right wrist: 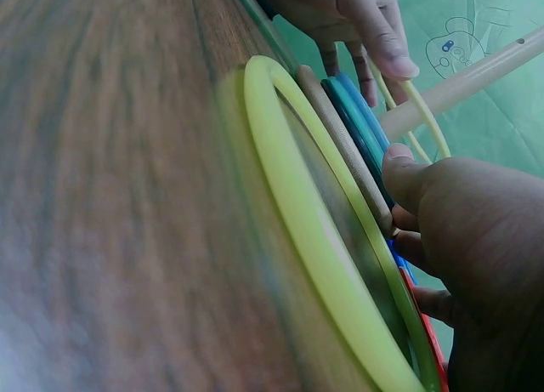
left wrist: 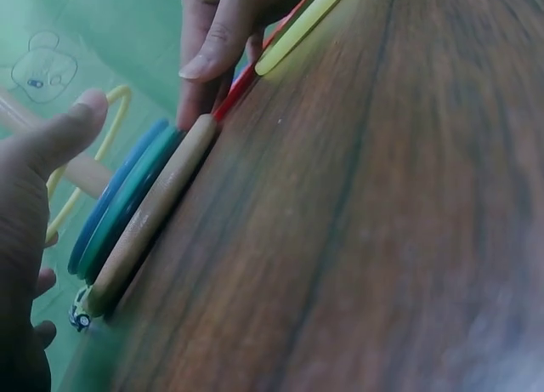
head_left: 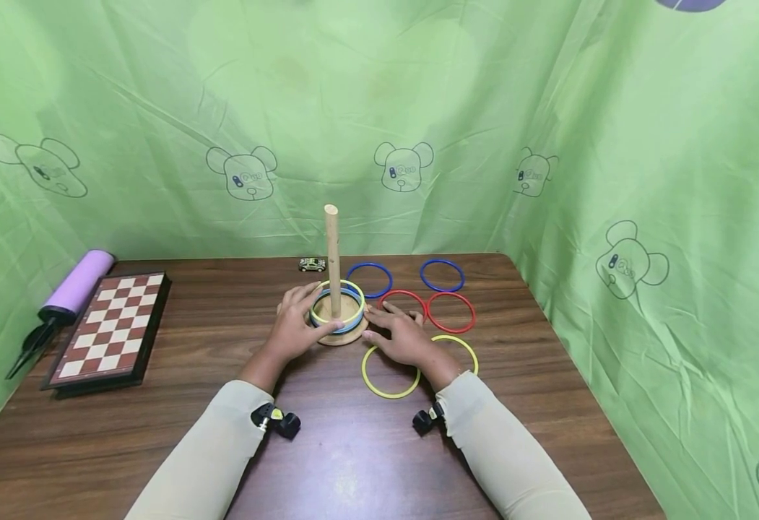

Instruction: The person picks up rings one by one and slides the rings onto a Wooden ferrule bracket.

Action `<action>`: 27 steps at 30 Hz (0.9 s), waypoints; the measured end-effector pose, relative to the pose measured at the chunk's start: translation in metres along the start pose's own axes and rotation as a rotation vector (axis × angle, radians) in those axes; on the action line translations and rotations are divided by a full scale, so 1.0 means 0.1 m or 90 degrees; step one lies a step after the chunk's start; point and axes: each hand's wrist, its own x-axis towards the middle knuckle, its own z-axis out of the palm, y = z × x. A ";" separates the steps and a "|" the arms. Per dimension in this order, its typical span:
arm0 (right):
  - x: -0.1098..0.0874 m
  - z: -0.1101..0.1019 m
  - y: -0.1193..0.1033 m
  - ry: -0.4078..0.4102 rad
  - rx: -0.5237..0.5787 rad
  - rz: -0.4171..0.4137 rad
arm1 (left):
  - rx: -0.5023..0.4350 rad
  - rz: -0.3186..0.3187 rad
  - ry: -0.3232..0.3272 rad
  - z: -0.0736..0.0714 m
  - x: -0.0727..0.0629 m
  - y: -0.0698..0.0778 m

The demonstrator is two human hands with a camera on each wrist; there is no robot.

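A wooden peg [head_left: 333, 253] stands upright on a round wooden base [head_left: 339, 341]. My left hand [head_left: 293, 328] holds a pale yellow ring [right wrist: 432, 124] between thumb and fingers. That ring circles the peg, slightly tilted, just above the stack. Below it, a blue ring [left wrist: 119, 179] lies on a green ring [left wrist: 140, 196], both around the peg on the base. At the base's right side, my right hand [head_left: 407, 341] rests its fingertips against the edge, fingers extended and spread. In the right wrist view its thumb is beside the stacked rings.
Two yellow rings [head_left: 388, 396] lie partly under my right hand and wrist. Beyond are two red rings [head_left: 452, 331] and two blue rings [head_left: 443, 261]. A toy car [head_left: 312, 264] stands behind the peg. Left are a chessboard [head_left: 113, 325] and a purple hand pump [head_left: 81, 283].
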 end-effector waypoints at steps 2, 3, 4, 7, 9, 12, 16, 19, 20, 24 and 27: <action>0.00 0.00 0.01 0.001 -0.003 0.000 | -0.003 -0.010 -0.006 0.01 0.00 -0.02; 0.01 0.01 0.02 0.003 -0.003 0.001 | -0.003 -0.013 -0.007 0.02 0.00 -0.03; 0.00 0.01 0.02 0.003 -0.004 0.002 | -0.002 -0.012 -0.007 0.03 0.00 -0.04; 0.01 0.00 0.02 0.002 -0.003 0.003 | 0.004 -0.009 -0.005 0.05 0.00 -0.07; 0.01 0.00 0.01 0.000 -0.002 0.004 | 0.011 -0.005 -0.003 0.05 -0.01 -0.08; 0.01 0.00 0.00 -0.002 -0.001 0.005 | 0.014 -0.001 -0.003 0.04 -0.01 -0.08; 0.01 0.00 -0.01 -0.002 -0.001 0.005 | 0.011 0.002 -0.005 0.04 -0.02 -0.09; 0.01 0.01 0.00 0.002 -0.005 0.000 | 0.011 0.000 -0.008 0.05 -0.02 -0.09; 0.01 0.01 0.00 0.003 -0.007 -0.001 | 0.010 -0.003 -0.010 0.05 -0.02 -0.09; 0.01 0.01 0.00 0.000 -0.011 -0.003 | 0.008 -0.009 -0.014 0.04 -0.02 -0.09; 0.01 0.00 0.00 -0.003 -0.012 -0.001 | 0.012 -0.004 -0.014 0.04 -0.03 -0.09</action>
